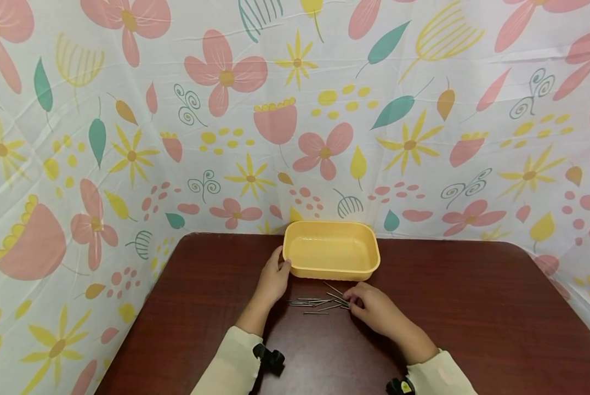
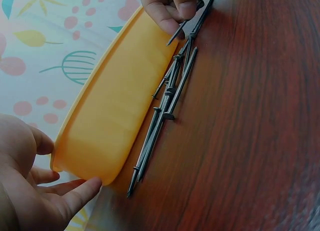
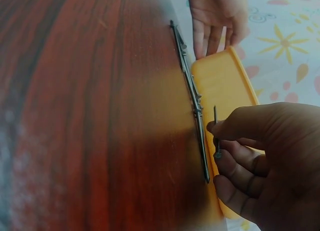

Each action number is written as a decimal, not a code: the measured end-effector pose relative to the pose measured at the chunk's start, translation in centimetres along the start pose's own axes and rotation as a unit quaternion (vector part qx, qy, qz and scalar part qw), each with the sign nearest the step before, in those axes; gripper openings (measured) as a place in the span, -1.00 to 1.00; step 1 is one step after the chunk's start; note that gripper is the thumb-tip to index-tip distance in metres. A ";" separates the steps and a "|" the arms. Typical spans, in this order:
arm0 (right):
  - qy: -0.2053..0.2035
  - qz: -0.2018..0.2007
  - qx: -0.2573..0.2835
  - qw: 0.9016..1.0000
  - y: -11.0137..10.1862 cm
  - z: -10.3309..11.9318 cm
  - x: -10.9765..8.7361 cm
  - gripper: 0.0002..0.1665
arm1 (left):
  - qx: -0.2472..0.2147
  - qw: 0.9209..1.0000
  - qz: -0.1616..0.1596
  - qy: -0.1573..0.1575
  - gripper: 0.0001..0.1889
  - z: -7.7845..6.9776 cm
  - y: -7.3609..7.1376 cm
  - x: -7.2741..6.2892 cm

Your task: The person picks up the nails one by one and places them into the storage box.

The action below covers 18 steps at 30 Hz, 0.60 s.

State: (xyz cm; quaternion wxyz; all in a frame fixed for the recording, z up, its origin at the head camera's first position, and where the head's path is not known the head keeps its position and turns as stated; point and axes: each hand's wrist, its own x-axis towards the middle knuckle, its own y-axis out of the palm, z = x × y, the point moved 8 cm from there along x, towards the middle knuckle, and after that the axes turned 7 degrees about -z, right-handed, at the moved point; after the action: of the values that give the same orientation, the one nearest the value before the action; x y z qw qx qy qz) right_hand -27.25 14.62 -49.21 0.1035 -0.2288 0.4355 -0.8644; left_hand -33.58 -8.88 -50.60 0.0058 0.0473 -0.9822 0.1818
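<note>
A yellow plastic tray (image 1: pixel 332 273) stands at the table's far edge. At its left end my left hand (image 1: pixel 273 278) touches the wall with fairly straight fingers, the thumb by the front corner. Several grey metal nails (image 1: pixel 311 302) lie in a loose pile before the tray, their heads visible in the left wrist view. My right hand (image 1: pixel 374 308) is at the pile's right end. In the right wrist view its thumb and index finger pinch one nail (image 3: pixel 217 146), head downward in that view, while the other fingers curl loosely behind.
The dark red-brown wooden table (image 1: pixel 453 307) has rounded far corners. Behind it and along the left hangs a white cloth (image 1: pixel 295 118) printed with flowers and leaves. Both sleeves are pale, with a black wrist camera (image 1: pixel 269 357) on the left one.
</note>
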 end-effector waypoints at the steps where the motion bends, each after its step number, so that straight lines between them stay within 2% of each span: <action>1: -0.002 -0.002 -0.002 1.000 -0.1 0.1 0.0 -0.82 | 0.000 1.000 0.000 -0.001 -0.40 0.0 0.0 0.0; 6: -0.009 -0.012 -0.009 1.000 -0.3 0.3 0.0 -0.83 | 0.004 1.000 0.000 -0.005 -0.38 0.1 0.0 0.0; 11: -0.007 -0.029 -0.014 0.999 -0.8 0.4 0.1 -0.85 | 0.006 1.000 -0.006 0.004 -0.40 -0.1 0.0 0.3; 18: 0.011 -0.032 0.005 0.999 -0.7 0.4 0.2 -0.87 | 0.012 1.000 -0.005 0.000 -0.40 -0.1 -0.1 0.0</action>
State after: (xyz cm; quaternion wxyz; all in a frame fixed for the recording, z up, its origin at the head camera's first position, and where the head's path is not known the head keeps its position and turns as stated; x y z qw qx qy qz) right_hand -27.20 14.71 -48.42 0.0722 -0.2326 0.4251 -0.8718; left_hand -33.62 -8.99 -50.49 0.0063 0.0526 -0.9797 0.1934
